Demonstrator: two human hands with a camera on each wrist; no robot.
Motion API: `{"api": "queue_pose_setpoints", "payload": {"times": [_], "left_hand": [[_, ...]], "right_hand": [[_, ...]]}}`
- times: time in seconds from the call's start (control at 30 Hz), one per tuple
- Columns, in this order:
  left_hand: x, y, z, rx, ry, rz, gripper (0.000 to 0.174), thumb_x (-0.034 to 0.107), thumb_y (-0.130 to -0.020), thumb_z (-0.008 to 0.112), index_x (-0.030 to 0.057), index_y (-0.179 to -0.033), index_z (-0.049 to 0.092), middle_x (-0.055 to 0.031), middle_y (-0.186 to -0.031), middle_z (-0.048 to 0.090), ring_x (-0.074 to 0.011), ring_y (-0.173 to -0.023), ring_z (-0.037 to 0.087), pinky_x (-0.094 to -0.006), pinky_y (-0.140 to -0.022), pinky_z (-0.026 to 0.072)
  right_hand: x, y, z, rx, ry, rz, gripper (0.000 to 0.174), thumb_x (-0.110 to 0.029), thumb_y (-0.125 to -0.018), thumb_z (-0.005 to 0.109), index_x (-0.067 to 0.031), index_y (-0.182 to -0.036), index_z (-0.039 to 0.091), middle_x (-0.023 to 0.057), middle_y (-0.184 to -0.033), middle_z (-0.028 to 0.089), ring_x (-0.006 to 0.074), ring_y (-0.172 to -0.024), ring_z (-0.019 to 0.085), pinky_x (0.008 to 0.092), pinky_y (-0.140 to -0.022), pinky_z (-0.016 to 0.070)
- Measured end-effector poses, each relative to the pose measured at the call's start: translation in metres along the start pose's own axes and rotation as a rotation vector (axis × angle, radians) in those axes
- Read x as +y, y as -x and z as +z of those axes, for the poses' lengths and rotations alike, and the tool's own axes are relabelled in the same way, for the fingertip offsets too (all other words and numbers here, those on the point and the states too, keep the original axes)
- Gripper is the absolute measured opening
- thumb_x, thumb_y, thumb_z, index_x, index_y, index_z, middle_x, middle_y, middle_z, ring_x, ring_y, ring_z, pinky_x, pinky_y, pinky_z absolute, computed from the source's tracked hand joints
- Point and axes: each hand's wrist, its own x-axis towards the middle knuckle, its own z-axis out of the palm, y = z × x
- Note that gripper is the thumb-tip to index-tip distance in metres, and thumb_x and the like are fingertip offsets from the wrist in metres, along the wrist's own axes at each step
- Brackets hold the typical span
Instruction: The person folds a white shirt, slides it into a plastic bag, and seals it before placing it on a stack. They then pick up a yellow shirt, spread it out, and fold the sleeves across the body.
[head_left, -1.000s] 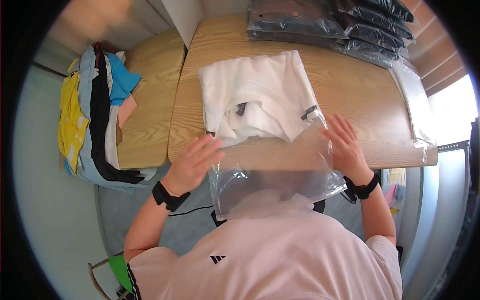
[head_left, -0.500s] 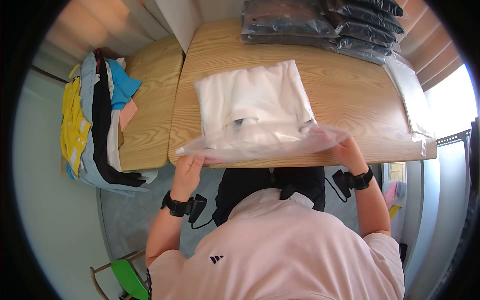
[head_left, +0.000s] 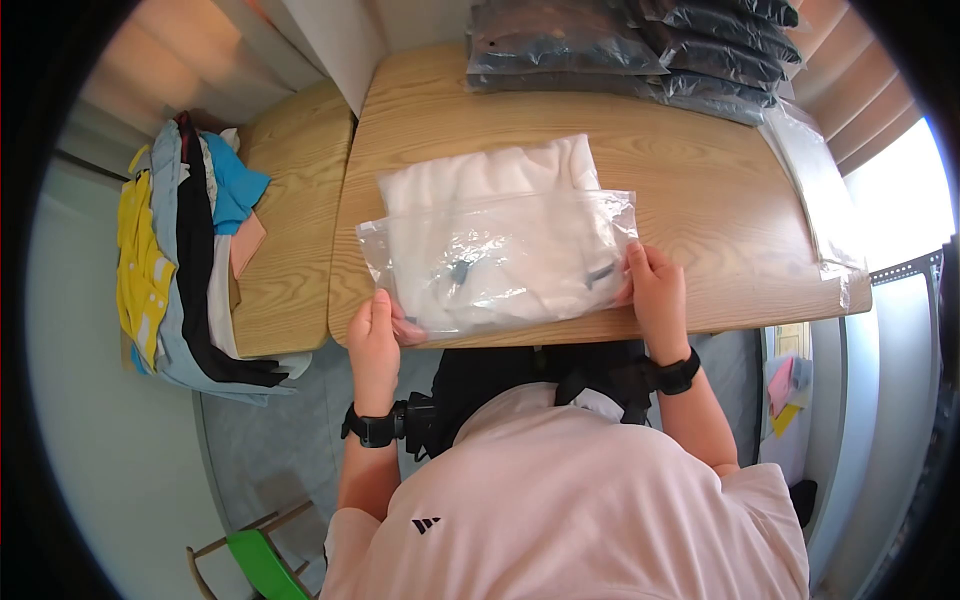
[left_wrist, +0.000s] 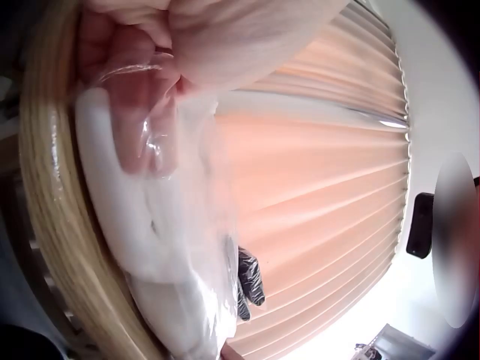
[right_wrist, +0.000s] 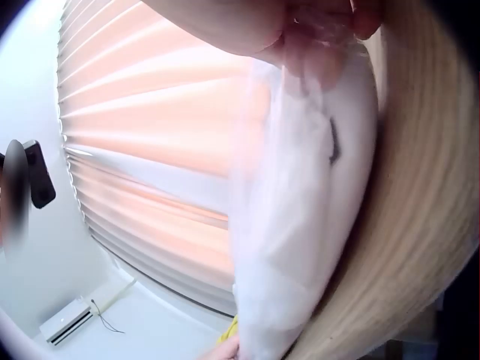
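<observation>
A folded white top [head_left: 500, 165] lies at the front of the wooden table [head_left: 720, 220]. Clear plastic from a bag [head_left: 374, 244] covers its nearer part, and the far part shows bare. My left hand [head_left: 374, 345] pinches the plastic at the near left corner, thumb uppermost. At the near right corner my right hand [head_left: 658, 300] pinches the other side. In the left wrist view, fingers [left_wrist: 142, 127] show through the plastic beside the white cloth [left_wrist: 105, 172]. A dark mark [right_wrist: 334, 141] on the cloth shows close below the fingers in the right wrist view.
Several dark garments in clear bags [head_left: 570, 50] are stacked at the back right. Flat clear bags [head_left: 815, 190] lie along the right edge. A heap of clothes [head_left: 190, 250] hangs over the left table's side. A green chair [head_left: 265, 565] stands at lower left.
The plastic hung down in front of the table; it has swung up and now lies over the near part of the white top. Both hands went from spread fingers to pinching its corners.
</observation>
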Motion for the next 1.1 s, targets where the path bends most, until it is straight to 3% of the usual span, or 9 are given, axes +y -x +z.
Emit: {"api": "queue_pose_setpoints", "payload": {"times": [0.1,0.17,0.23,0.3,0.47,0.53,0.67,0.73,1.1], "left_hand": [[-0.004,-0.005,-0.005,-0.015,0.007,-0.040,0.037,0.026,-0.099,0.038,0.0040,-0.071,0.049,-0.0054,-0.054,0.056,-0.0124,-0.050,0.056,-0.0233,-0.050,0.0450],[-0.003,-0.006,-0.005,-0.014,0.014,-0.038,0.037,0.026,-0.099,0.038,0.0042,-0.070,0.049,-0.0054,-0.055,0.056,-0.0120,-0.049,0.055,-0.0236,-0.049,0.0449],[0.005,-0.003,-0.002,-0.020,0.052,-0.095,0.038,0.026,-0.099,0.038,0.0046,-0.069,0.049,-0.0040,-0.055,0.055,-0.0105,-0.049,0.053,-0.0230,-0.050,0.0440],[-0.001,-0.005,-0.004,-0.013,0.046,-0.087,0.038,0.026,-0.099,0.038,0.0040,-0.070,0.050,-0.0035,-0.055,0.055,-0.0095,-0.049,0.052,-0.0228,-0.050,0.0436],[0.009,0.009,-0.008,-0.051,0.089,-0.085,0.025,0.022,-0.096,0.045,0.0021,-0.083,0.053,-0.0104,-0.075,0.061,-0.0161,-0.065,0.057,-0.0282,-0.064,0.0456],[0.037,0.025,0.007,0.387,-0.707,0.727,0.019,0.017,-0.092,0.049,-0.0002,-0.100,0.053,-0.0175,-0.104,0.056,-0.0244,-0.091,0.056,-0.0371,-0.084,0.0429],[0.087,0.005,0.033,-0.415,-1.026,0.988,0.042,0.015,-0.082,0.058,0.0047,-0.122,0.048,-0.0162,-0.134,0.041,-0.0339,-0.127,0.036,-0.0486,-0.103,0.0274],[0.074,-0.023,0.042,-0.380,-1.360,1.203,0.055,0.022,-0.081,0.059,0.0104,-0.133,0.042,-0.0113,-0.142,0.035,-0.0307,-0.134,0.028,-0.0512,-0.106,0.0228],[0.044,-0.073,0.035,-0.632,-1.329,0.898,0.062,0.046,-0.089,0.045,0.0184,-0.142,0.028,-0.0132,-0.150,0.018,-0.0322,-0.138,0.017,-0.0569,-0.107,0.0148]], "right_hand": [[-0.015,0.006,-0.001,0.074,-0.104,-0.018,0.019,-0.015,-0.093,0.050,0.0006,-0.086,0.058,0.0071,-0.068,0.059,0.0127,-0.060,0.057,0.0249,-0.054,0.0434],[-0.027,0.024,0.008,0.537,0.286,-0.846,0.013,-0.005,-0.085,0.054,-0.0011,-0.098,0.056,0.0139,-0.092,0.061,0.0207,-0.080,0.059,0.0336,-0.074,0.0460],[-0.031,0.042,0.015,-0.046,0.348,-0.986,0.033,-0.003,-0.079,0.059,-0.0055,-0.112,0.053,0.0161,-0.118,0.054,0.0269,-0.108,0.052,0.0429,-0.095,0.0364],[-0.053,0.046,0.043,-0.245,0.742,-0.954,0.041,-0.013,-0.082,0.061,-0.0109,-0.121,0.052,0.0139,-0.134,0.044,0.0273,-0.123,0.043,0.0474,-0.102,0.0291],[-0.035,0.015,0.070,-0.032,0.989,-0.854,0.049,-0.030,-0.086,0.056,-0.0169,-0.132,0.045,0.0115,-0.142,0.035,0.0256,-0.133,0.031,0.0493,-0.106,0.0216],[-0.035,0.012,0.072,-0.015,1.010,-0.883,0.050,-0.033,-0.088,0.054,-0.0171,-0.134,0.044,0.0118,-0.142,0.035,0.0255,-0.133,0.031,0.0503,-0.106,0.0211],[-0.039,0.001,0.076,-0.047,1.033,-0.875,0.051,-0.032,-0.087,0.054,-0.0175,-0.134,0.043,0.0118,-0.142,0.036,0.0254,-0.132,0.032,0.0509,-0.107,0.0203],[-0.038,-0.008,0.072,-0.068,1.120,-0.919,0.051,-0.031,-0.086,0.054,-0.0180,-0.134,0.042,0.0113,-0.141,0.036,0.0249,-0.132,0.032,0.0511,-0.106,0.0210],[-0.044,-0.052,0.050,-0.412,1.226,-1.072,0.052,-0.045,-0.090,0.044,-0.0214,-0.136,0.041,0.0108,-0.143,0.034,0.0263,-0.132,0.032,0.0527,-0.104,0.0251]]}}
